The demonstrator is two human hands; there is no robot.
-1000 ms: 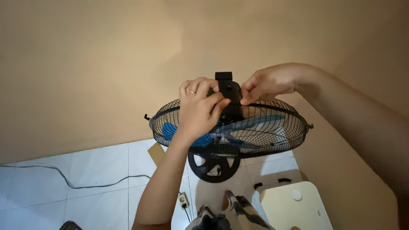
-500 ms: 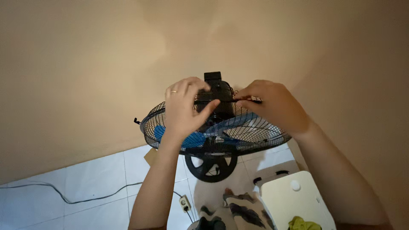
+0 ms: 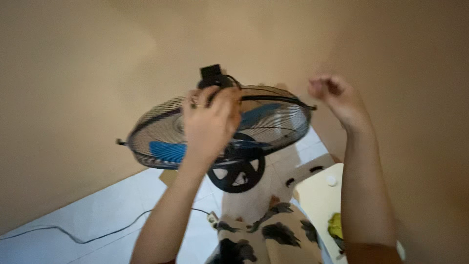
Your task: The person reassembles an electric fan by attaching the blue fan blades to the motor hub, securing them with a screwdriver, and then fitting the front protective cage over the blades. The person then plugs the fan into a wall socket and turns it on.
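A black wire-cage fan [image 3: 161,132] with blue blades is held up in front of a tan wall, tilted so its right side is higher. My left hand [image 3: 211,124] grips the black motor housing [image 3: 213,77] at the back of the cage. My right hand [image 3: 339,100] is off the fan, raised to the right of the cage rim, fingers loosely curled with nothing in them. The fan's round black base [image 3: 238,174] hangs below the cage. The frame is motion-blurred.
White tiled floor [image 3: 97,215] lies below, with a dark cable [image 3: 88,237] running to a power strip [image 3: 213,218]. A cream plastic stool [image 3: 317,195] with a yellow-green cloth [image 3: 335,226] stands at lower right. My patterned trousers [image 3: 259,237] show at the bottom.
My right hand has let go of the fan's cage and lifted away to the right. The fan has swung left and tilted, still held by my left hand. The view shifted.
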